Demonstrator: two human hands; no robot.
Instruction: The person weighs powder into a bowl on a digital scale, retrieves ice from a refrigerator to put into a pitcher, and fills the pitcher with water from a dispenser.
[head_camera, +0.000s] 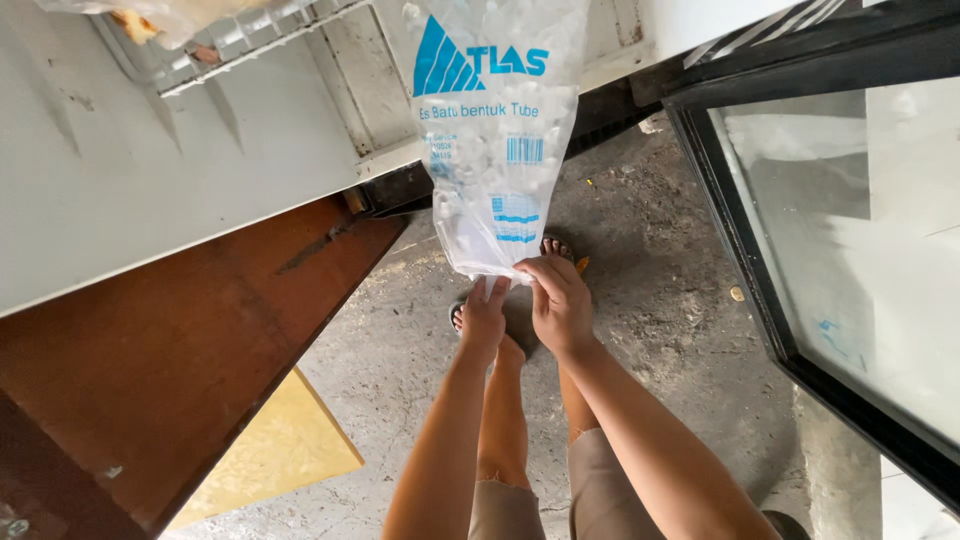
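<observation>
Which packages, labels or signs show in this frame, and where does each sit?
Ice bag: clear plastic sack of tube ice, blue printing and barcode, hanging centre top; left hand and right hand grip its bottom edge.
Second clear bag: top left on a white rack, contents unclear.

The bag (495, 130) at upper centre is made of thin, clear, glossy plastic, printed in blue, and is filled with translucent ice pieces. The floor (650, 300) is formed of rough, matt concrete. At lower left, a smooth brown wooden panel (170, 350) is seen. At right, glossy glass (850, 260) is framed in black metal.
</observation>
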